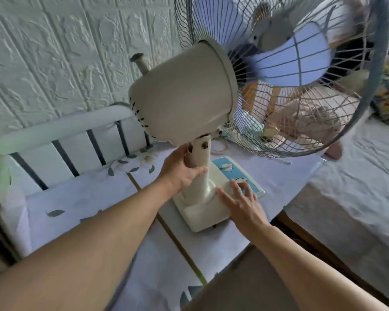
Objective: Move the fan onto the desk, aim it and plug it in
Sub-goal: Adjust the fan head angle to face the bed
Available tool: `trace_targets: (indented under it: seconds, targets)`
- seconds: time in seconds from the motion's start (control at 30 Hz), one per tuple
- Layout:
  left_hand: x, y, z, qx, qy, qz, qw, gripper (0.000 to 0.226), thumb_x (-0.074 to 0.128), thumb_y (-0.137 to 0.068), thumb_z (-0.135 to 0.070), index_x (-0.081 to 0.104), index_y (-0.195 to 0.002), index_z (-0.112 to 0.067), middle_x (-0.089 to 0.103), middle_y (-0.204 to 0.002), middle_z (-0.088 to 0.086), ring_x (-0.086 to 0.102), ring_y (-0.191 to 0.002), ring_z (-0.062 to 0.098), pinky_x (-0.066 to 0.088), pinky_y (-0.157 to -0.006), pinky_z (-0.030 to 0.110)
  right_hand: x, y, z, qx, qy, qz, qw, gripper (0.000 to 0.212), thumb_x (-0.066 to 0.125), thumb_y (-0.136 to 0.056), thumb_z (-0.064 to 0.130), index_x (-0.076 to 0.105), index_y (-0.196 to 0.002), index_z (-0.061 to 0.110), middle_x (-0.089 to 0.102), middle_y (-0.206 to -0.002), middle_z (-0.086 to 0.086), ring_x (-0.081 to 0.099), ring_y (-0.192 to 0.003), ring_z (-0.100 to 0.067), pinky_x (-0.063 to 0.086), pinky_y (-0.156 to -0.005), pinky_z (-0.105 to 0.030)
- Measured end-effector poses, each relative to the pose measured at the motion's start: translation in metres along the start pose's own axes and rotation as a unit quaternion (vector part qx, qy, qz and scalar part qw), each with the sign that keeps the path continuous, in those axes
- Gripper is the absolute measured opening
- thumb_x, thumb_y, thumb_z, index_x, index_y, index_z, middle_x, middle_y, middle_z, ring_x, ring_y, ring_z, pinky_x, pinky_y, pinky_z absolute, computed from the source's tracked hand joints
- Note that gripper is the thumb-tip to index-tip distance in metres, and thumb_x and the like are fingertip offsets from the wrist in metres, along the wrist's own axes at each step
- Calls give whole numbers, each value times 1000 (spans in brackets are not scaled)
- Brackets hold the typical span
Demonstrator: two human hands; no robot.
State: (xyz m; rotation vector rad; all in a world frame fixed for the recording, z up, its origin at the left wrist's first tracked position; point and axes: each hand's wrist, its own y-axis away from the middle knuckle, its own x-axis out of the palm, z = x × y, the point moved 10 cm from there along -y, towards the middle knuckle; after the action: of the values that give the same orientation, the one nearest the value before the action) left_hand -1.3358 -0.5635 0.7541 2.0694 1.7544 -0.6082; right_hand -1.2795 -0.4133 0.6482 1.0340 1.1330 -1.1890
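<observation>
One cream-white plastic desk fan (184,97), standing upright on the desk (94,198), which wears a white cloth with grey leaf print. Fan parts: 1 round motor housing with vent slots at its rear, 1 oscillation knob (138,60) sticking up from the top, 1 wire cage (301,135), pale blue blades (296,61) (at least 3 visible, blurred), 1 neck (199,158), 1 rectangular base (202,209) with a blue control panel (240,176) carrying 2 white dials. Cage faces far right, toward the bed (357,187).

Two bare hands, both on the fan. Left hand (180,171): grip wrapped around the neck, holding it just below the tilt joint. Right hand (240,203): grip loose, palm flat on the right side of the base, fingertips (245,187) touching the near dial.

Outward: white rail with dark bars (76,140) along the far-left desk edge, white embossed brick-pattern wall (65,52) behind it. Bed with white sheet to the right, clutter on it seen through the cage, too blurred to identify.
</observation>
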Motion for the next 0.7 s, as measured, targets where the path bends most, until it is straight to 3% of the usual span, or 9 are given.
trace_targets:
  seconds: [0.1, 0.27, 0.4, 0.5, 0.6, 0.7]
  targets:
    - [0, 6, -1, -7, -22, -37, 999, 42, 80, -69, -26, 54, -102, -23, 67, -116, 7, 63, -104, 26, 51, -93, 35, -2, -5, -4, -38, 25, 2, 999, 72, 55, -90, 20, 15, -147, 41, 8, -159, -5, 6, -144, -30, 29, -111, -47]
    - [9, 17, -2, -40, -32, -111, 993, 57, 81, -65, -38, 60, -112, -12, 69, -117, 8, 64, -108, 26, 50, -96, 37, -3, -19, -26, -101, 49, 34, 993, 80, 60, -89, 18, 11, -148, 45, 4, -162, -2, 3, -148, -23, 24, -117, -41]
    - [17, 26, -10, -62, -37, -181, 981, 52, 80, -64, -41, 64, -104, -13, 71, -112, 6, 65, -106, 26, 48, -85, 28, -8, -28, -41, -132, 51, 35, 989, 81, 60, -89, 14, 13, -146, 46, 6, -162, 1, 5, -149, -22, 21, -118, -40]
    - [24, 30, -15, -76, -38, -214, 973, 51, 80, -65, -40, 64, -106, -14, 71, -112, 5, 64, -107, 26, 48, -86, 30, -12, -33, -46, -145, 72, 35, 986, 82, 60, -89, 17, 9, -145, 47, 6, -161, 4, 6, -149, -20, 23, -116, -38]
    - [27, 33, -16, -90, -35, -231, 968, 53, 79, -67, -41, 63, -110, -16, 70, -114, 4, 63, -108, 26, 48, -89, 31, -16, -32, -46, -139, 87, 36, 986, 82, 53, -92, 15, 1, -144, 51, 1, -162, 8, 3, -149, -17, 20, -117, -38]
    - [26, 29, -16, -85, -27, -200, 976, 54, 79, -67, -42, 63, -110, -14, 70, -115, 5, 63, -109, 25, 47, -89, 29, -19, -26, -40, -120, 86, 57, 987, 77, 42, -94, 6, 4, -148, 46, -4, -162, 4, -1, -149, -19, 15, -117, -38]
